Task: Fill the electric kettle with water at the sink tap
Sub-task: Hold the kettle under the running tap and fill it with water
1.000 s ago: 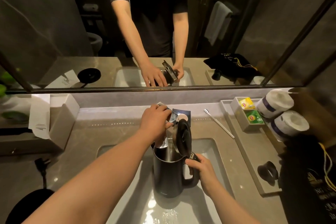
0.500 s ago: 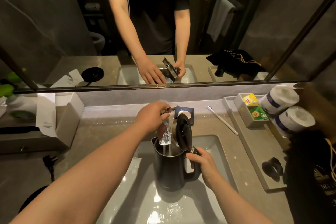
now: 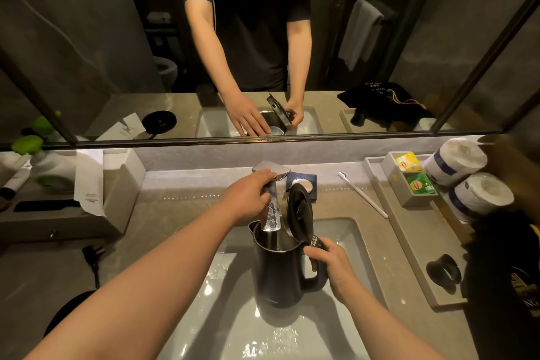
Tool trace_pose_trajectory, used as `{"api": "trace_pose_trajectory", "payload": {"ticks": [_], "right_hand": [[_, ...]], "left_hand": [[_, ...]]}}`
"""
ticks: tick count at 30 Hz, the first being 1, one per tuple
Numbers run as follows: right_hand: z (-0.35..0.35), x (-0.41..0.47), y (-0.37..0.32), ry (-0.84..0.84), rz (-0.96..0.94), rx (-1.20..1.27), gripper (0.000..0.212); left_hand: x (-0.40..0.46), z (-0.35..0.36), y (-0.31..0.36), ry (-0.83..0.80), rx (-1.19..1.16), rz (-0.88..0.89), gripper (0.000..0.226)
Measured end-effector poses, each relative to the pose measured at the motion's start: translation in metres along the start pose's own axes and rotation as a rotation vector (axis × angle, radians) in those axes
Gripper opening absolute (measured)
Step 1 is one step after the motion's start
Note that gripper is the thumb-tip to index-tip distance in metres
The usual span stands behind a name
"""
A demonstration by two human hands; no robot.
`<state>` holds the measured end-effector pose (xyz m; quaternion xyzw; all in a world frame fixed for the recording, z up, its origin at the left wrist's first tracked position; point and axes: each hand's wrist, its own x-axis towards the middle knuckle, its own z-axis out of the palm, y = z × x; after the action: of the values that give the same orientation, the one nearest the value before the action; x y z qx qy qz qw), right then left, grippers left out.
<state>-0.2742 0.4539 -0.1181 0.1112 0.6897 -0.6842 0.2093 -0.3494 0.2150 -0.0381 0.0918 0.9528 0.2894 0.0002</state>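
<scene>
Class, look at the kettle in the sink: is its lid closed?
No. The kettle's lid stands flipped up on its hinge, leaving the mouth open beneath the tap spout.

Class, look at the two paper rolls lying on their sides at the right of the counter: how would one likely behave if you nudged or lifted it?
The upper paper roll lies on its side, so a nudge would probably roll it. It looks light for its bulk. Its wrapper may feel slightly slippery.
</scene>
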Motion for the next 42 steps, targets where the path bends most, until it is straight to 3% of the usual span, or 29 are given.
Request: {"api": "trace_pose_trajectory", "payload": {"ticks": [42], "right_hand": [[0.0017,0.0038,0.0064,0.012,-0.002,0.027,0.018]], "left_hand": [[-0.0041,0.0056,-0.0056,-0.045,0.037,-0.057,0.062]]}}
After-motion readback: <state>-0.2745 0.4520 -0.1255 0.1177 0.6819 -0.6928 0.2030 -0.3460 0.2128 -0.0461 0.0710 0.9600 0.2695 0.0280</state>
